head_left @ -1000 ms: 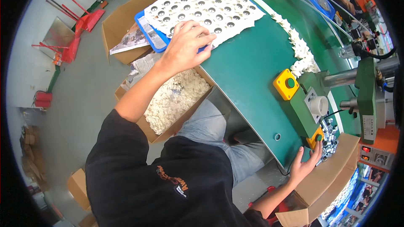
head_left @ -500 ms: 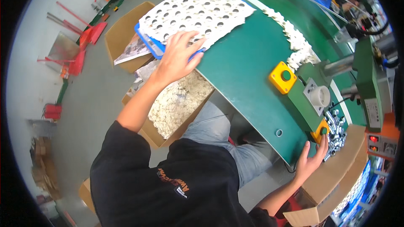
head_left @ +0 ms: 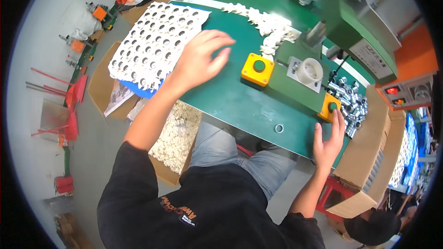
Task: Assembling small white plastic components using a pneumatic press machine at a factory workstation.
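Note:
My left hand is open above the green tabletop, its fingers pointing right and the thumb apart. Just left of it, rows of white pieces with dark round centres cover a blue tray. My right hand is also open, its fingertips at a yellow button box with a green button; whether they press it I cannot tell. A second yellow button box stands at the left end of the green machine base. A round white holder sits on that base. A small metal ring lies near the table edge.
Shiny metal sleeves are heaped right of the base. Loose white pieces lie along the far side. The green press head overhangs the right. Cardboard boxes stand on both sides; the left one holds cream pieces. A person shows at lower right.
My left hand has moved right, from over the white pieces to above the bare tabletop. The view has turned toward the press. My right hand stays by the near button box.

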